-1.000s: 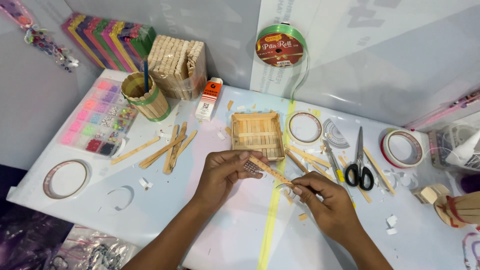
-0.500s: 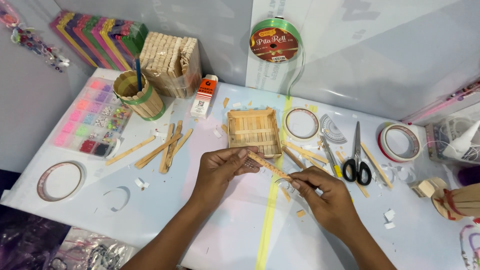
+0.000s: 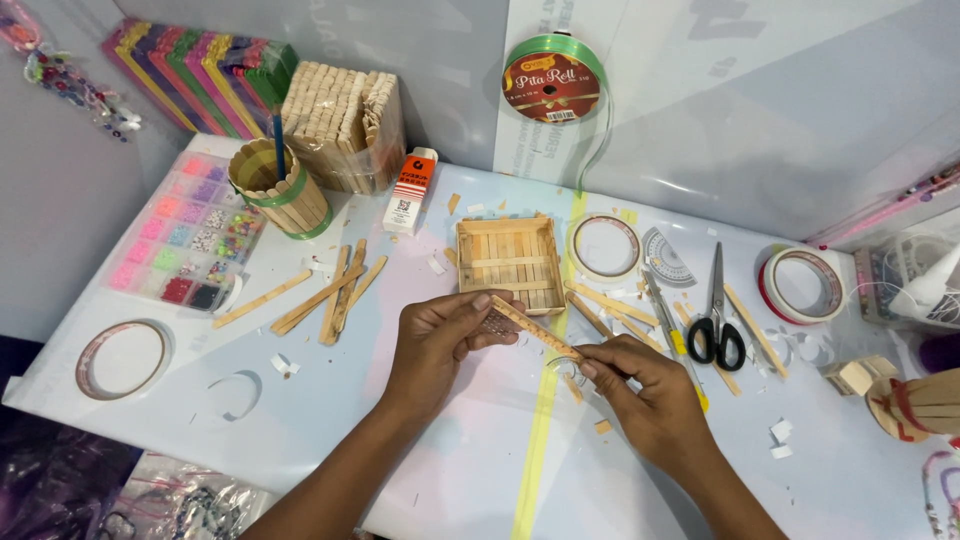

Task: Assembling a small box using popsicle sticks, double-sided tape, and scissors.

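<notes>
My left hand (image 3: 440,340) pinches one end of a wooden craft stick (image 3: 535,330) that slants down to the right. My right hand (image 3: 640,385) holds the stick's other end, with a bit of clear tape or film at its fingertips. Both hands hover over the white table (image 3: 420,460), just in front of a square tray made of craft sticks (image 3: 507,265). Loose craft sticks (image 3: 330,290) lie to the left of my left hand.
Black-handled scissors (image 3: 715,315), a craft knife (image 3: 668,320) and tape rolls (image 3: 800,285) lie to the right. A stick-built cup (image 3: 275,190), a glue bottle (image 3: 411,190), a bead box (image 3: 185,235) and a tape ring (image 3: 122,358) sit at left. A green ribbon spool (image 3: 550,85) hangs on the wall.
Both hands stay on the stick and have barely moved. The view has shifted slightly.
</notes>
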